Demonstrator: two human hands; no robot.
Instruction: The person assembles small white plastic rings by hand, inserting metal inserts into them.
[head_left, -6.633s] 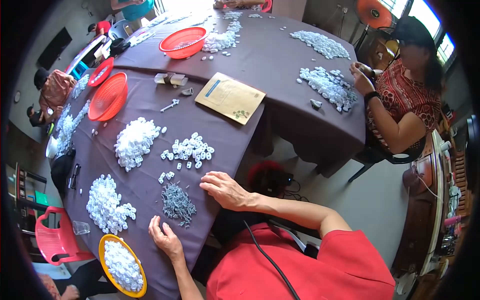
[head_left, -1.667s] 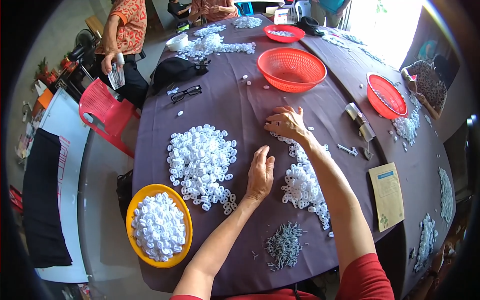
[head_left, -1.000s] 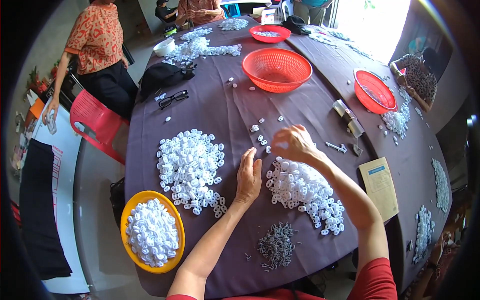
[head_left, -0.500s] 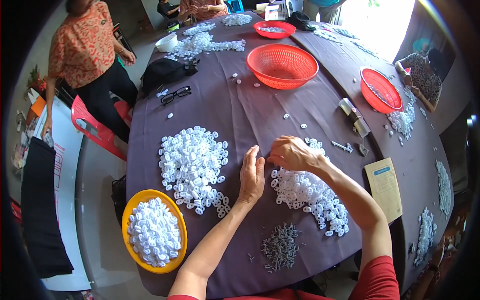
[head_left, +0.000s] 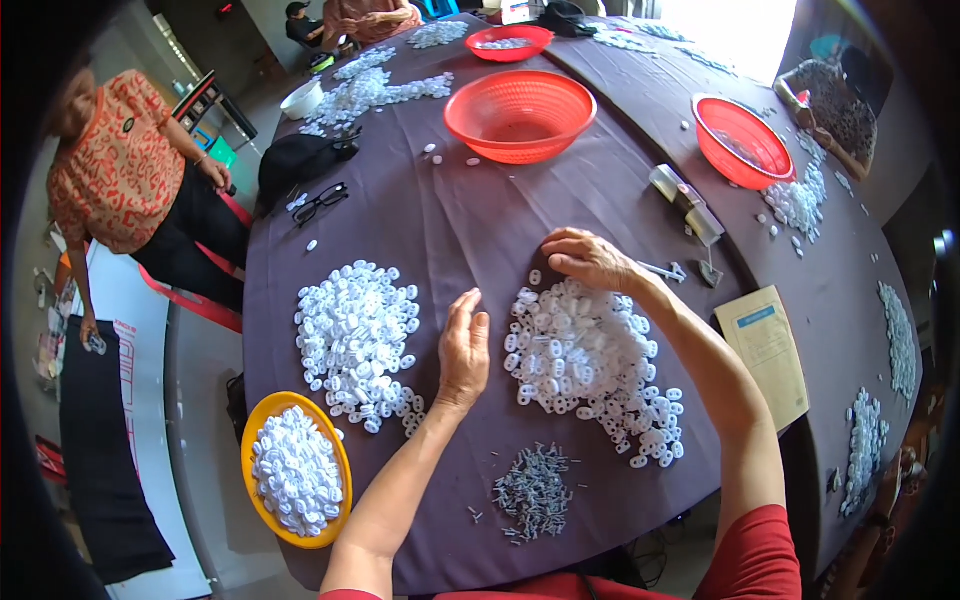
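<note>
- Tabletop (head_left: 420, 210): covered in dark cloth; carries the piles.
- Right pile of white pieces (head_left: 575, 345): directly on the near side of the right hand (head_left: 590, 262).
- Left pile of white pieces (head_left: 355, 325): left of the left hand (head_left: 465, 350), apart.
- Right hand: palm down, fingers bent; cannot tell whether anything is held.
- Left hand: open, empty, between piles.
- Gray screws (head_left: 532, 492): heaped nearest the person.

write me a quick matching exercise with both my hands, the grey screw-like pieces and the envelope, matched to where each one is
1 left hand
2 right hand
3 grey screw-like pieces
4 paper envelope

a between the left forearm and right forearm
b at the far edge of the right white pile
c right of the right forearm
d between the left white pile and the right one

Pairs: 1-d, 2-b, 3-a, 4-c
</note>
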